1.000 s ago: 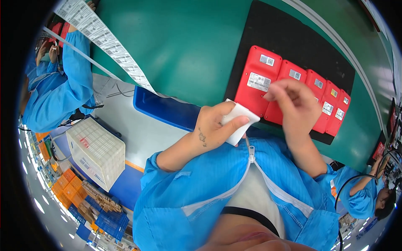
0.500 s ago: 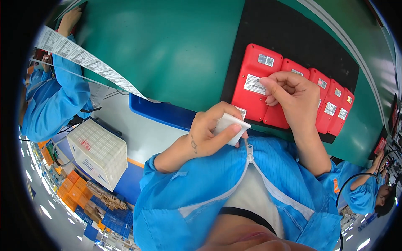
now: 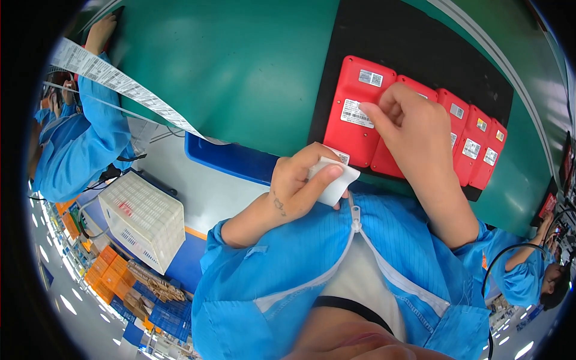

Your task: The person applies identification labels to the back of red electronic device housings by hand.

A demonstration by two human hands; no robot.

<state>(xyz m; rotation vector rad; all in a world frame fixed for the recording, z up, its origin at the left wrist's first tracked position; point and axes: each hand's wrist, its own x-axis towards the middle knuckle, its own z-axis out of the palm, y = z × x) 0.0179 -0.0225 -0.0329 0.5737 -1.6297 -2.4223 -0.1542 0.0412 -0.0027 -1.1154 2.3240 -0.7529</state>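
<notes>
My left hand [image 3: 295, 185] is closed on a folded piece of white label paper [image 3: 337, 187], pinched under the thumb. A small printed label [image 3: 339, 156] shows beside its index finger, against the lower corner of the leftmost red case [image 3: 354, 144]. My right hand [image 3: 414, 123] is over that case, fingers curled in, the thumb tip on the upper right of a white barcode label [image 3: 353, 114] lying flat on the red surface. Nothing shows in those curled fingers. A smaller silver label [image 3: 370, 78] is above it. Several more labelled red cases [image 3: 459, 129] stand rightward, partly hidden by my right hand.
The cases lie on a black mat [image 3: 360, 30] on a green table [image 3: 240, 72]. A long label strip [image 3: 132, 90] hangs down left, above a blue tray [image 3: 231, 162]. A white basket [image 3: 144, 219] stands lower left. Co-workers' blue sleeves [image 3: 96, 132] show at both sides.
My right hand has shifted slightly left and up, its fingers curling more, thumb still at the label. The leftmost case and mat edge appear slightly farther left. My left hand keeps the paper.
</notes>
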